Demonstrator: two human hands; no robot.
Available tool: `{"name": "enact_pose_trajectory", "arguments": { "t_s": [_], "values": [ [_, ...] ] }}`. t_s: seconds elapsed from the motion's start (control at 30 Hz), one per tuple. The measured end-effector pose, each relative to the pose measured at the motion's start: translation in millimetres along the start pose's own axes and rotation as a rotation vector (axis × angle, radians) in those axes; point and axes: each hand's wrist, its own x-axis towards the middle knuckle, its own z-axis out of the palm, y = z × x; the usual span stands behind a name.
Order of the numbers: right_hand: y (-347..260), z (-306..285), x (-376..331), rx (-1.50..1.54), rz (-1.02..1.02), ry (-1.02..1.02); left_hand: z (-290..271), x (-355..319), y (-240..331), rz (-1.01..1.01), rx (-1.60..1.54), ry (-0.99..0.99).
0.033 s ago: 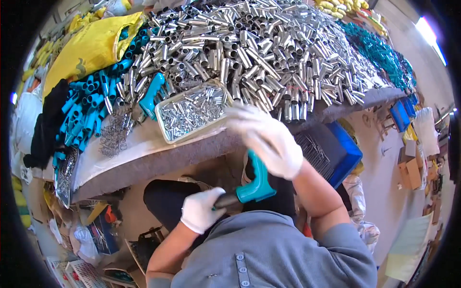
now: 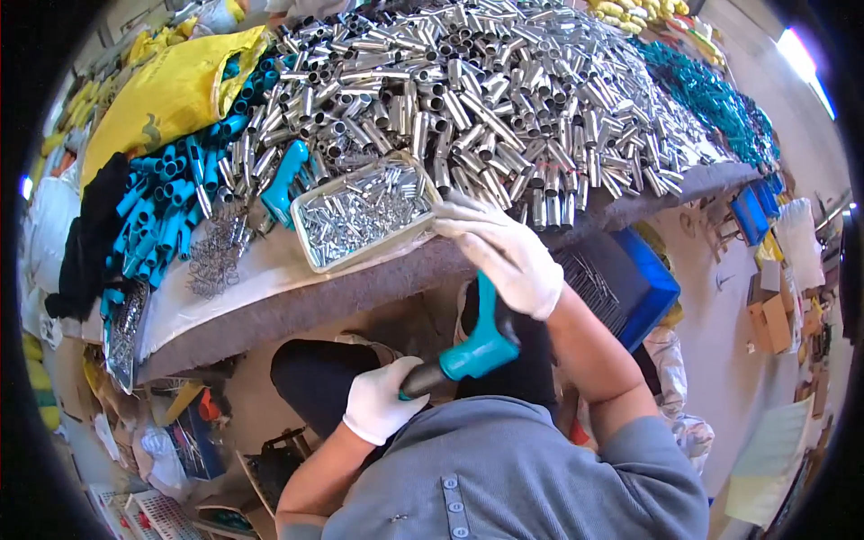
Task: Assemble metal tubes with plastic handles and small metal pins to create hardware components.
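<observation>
My left hand (image 2: 382, 400), in a white glove, is wrapped around the dark barrel (image 2: 423, 380) of a teal pistol-shaped tool (image 2: 480, 351), held low in front of my grey shirt. The tool's grip points away from me and runs up under the palm of my right hand (image 2: 508, 256). That hand, also gloved in white, has its fingers stretched out and not closed around anything; whether its palm touches the grip is hidden. Its fingertips are by the right rim of a pale tray (image 2: 315, 263) with small metal parts. Another teal pistol-shaped piece (image 2: 286, 184) lies left of the tray.
A large heap of shiny metal tubes (image 2: 468, 99) covers the table. Teal tubes (image 2: 157, 216), wire springs (image 2: 214, 256) and a yellow sack (image 2: 171, 90) lie left. A blue bin (image 2: 652, 292) with dark rods is below the table's right edge. Boxes (image 2: 769, 319) stand far right.
The tool's grip has tilted slightly to the right. My right hand has shifted a little, its outstretched fingers now sharper and closer together. My left hand keeps its hold.
</observation>
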Motion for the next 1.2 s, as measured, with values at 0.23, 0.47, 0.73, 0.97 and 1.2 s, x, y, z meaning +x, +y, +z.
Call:
{"name": "enact_pose_trajectory", "arguments": {
  "t_s": [0.23,0.47,0.73,0.97,1.2],
  "values": [
    [-35.5,-8.0,1.1,0.09,-0.194,-0.11,2.1,11.4,-0.5,0.037,0.116,0.014],
    [-45.1,-5.2,-26.1,0.435,-0.042,-0.256,-5.0,14.8,-24.1,-0.152,0.11,0.249],
    [-28.1,-3.2,4.5,-0.566,-0.629,-0.607,-18.8,13.0,-35.6,0.126,0.249,-0.064],
    [0.0,29.9,-16.0,-0.53,-0.665,-0.512,-52.9,27.8,-27.7,0.098,0.477,-0.234],
    [-10.3,59.4,-35.6,0.293,0.18,-0.068,-45.6,61.6,-2.4,0.194,-0.54,1.03]
  ]
}}
